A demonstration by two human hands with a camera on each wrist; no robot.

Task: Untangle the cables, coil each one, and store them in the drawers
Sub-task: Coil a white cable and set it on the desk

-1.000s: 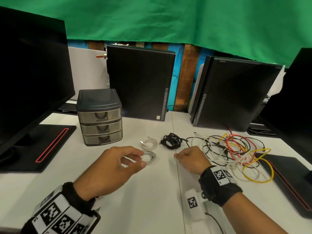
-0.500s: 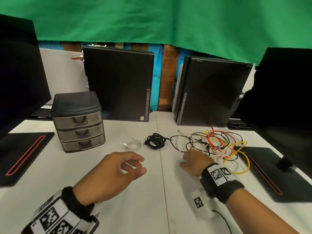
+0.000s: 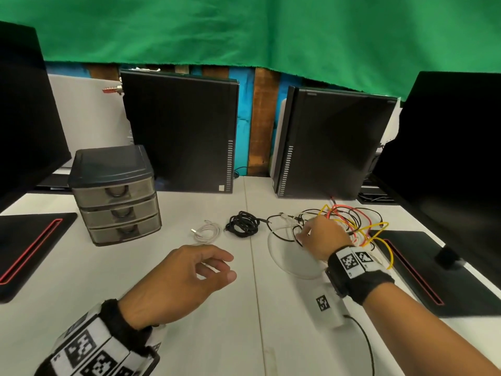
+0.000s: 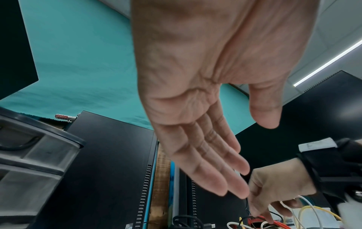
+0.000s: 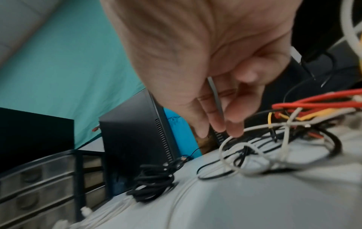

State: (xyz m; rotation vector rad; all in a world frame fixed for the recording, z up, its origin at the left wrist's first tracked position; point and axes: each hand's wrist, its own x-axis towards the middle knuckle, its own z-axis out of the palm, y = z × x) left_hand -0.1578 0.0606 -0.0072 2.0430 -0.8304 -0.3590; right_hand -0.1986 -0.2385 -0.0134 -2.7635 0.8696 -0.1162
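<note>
Two coiled cables — white (image 3: 207, 231) and black (image 3: 243, 223) — lie mid-frame by the drawers (image 3: 116, 194) while my left hand (image 3: 187, 278) hovers loose and empty, my right hand (image 3: 322, 237) reaching its fingers into the tangle (image 3: 352, 226) at right — whether it pinches anything, I cannot tell.

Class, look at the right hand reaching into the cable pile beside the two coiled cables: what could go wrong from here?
1. The right hand reaches for a white cable threaded through the tangled heap of red, yellow, black and white cables; pulling may tighten knots or drag the heap.
2. The coiled black cable lies close by; dragged strands might snag it.
3. The open left hand holds nothing, so the heap is unsteadied.
</note>
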